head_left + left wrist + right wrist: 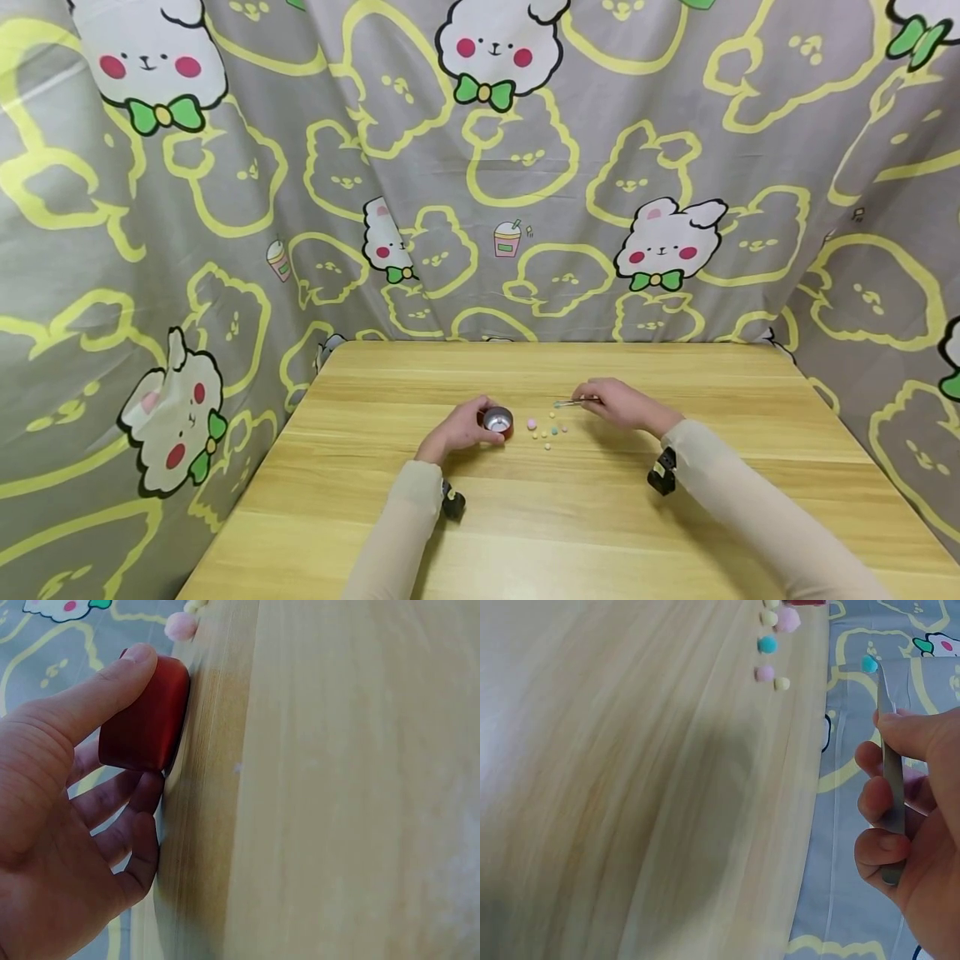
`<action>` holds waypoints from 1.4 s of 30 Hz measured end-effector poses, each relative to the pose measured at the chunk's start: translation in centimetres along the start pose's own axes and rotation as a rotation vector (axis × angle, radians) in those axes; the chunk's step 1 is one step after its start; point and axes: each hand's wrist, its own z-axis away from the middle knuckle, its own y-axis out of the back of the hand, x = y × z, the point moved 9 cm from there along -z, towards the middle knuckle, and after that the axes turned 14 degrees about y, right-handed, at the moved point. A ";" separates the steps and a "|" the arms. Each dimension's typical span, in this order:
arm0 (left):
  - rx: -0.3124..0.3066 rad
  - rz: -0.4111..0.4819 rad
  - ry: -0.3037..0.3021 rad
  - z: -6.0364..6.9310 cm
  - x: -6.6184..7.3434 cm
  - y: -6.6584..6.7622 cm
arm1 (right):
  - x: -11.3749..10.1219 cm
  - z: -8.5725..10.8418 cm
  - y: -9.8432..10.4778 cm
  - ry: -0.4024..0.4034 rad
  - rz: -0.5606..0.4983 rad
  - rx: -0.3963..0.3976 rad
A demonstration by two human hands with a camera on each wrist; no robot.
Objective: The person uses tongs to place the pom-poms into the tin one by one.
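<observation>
Near the middle of the table, my left hand [462, 427] grips a small red metal tin [154, 712], thumb on one side and fingers around the other. The tin stands upright, its silvery inside facing up. To the right, my right hand [618, 404] holds metal tweezers [892, 772] with thumb and curled fingers. At their tip is a small blue pompom [870, 664], raised off the tabletop. Between the hands lie several loose pompoms: a larger pink one [532, 424], a blue one [555, 431], a small pink one [565, 429] and pale yellow ones [547, 447].
The wooden table [525, 517] extends toward me and to both sides. A grey curtain [465, 275] with yellow outlines and white cartoon animals hangs behind the table and along its left and right. Each wrist carries a small black camera [662, 472].
</observation>
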 end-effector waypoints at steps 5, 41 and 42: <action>0.002 -0.003 0.003 0.1 0.0 0.0 | -0.4 -0.8 0.0 0.008 0.000 -0.006; 0.000 0.012 -0.012 0.2 0.3 0.2 | -2.5 -6.4 -2.1 0.068 -0.033 -0.047; 0.000 0.011 -0.014 0.2 0.3 0.2 | -2.6 -6.6 -2.2 0.071 -0.034 -0.049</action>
